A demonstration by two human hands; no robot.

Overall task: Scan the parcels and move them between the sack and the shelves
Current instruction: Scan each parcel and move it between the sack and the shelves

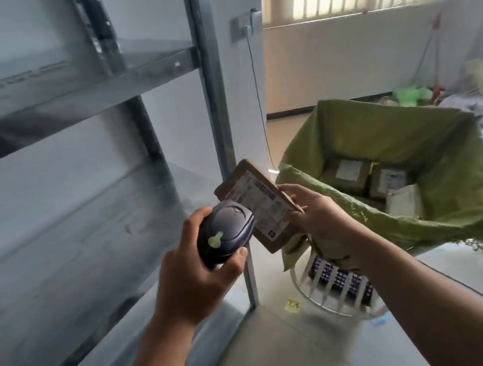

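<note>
Both hands are full: the left hand (193, 285) curls round the scanner (226, 232), its nose just beside the label of a flat parcel (265, 201) that the right hand (319, 224) pinches. The parcel's long axis slants from upper left to lower right. It sits between the sack (367, 128) on the right and the shelves (68, 93) on the left, so shelving it likely means carrying it leftward.

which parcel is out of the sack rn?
The flat brown parcel held by the right hand, label toward the scanner in the left hand. The other parcels lie inside the green sack.
</note>
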